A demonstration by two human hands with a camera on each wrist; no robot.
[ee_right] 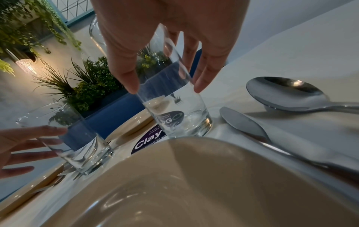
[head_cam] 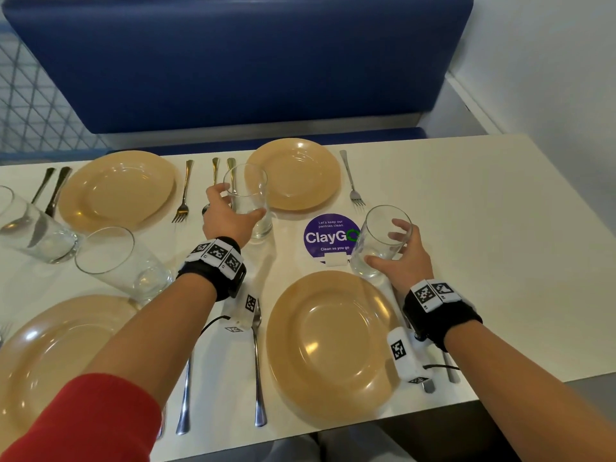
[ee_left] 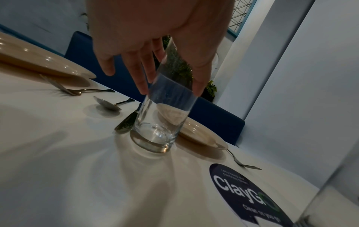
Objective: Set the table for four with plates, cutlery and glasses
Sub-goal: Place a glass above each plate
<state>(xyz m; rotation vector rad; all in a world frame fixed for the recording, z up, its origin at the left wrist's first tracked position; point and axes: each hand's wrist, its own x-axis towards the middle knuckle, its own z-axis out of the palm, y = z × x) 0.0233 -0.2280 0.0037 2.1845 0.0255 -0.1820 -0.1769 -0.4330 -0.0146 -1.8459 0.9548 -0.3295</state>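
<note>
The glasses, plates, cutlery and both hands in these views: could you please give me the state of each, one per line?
Left hand: grips the far glass.
Far glass: upright, empty, base on the table.
Right hand: grips the near glass.
Near glass: empty, tilted, base by the near right plate.
Two left glasses: empty, standing free.
Four plates: empty, flat.
Cutlery: lying beside the plates.

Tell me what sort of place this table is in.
Probably an office pantry or canteen: a blue booth bench behind the table, and a round sticker reading "Let's keep our pantries clean".
</note>
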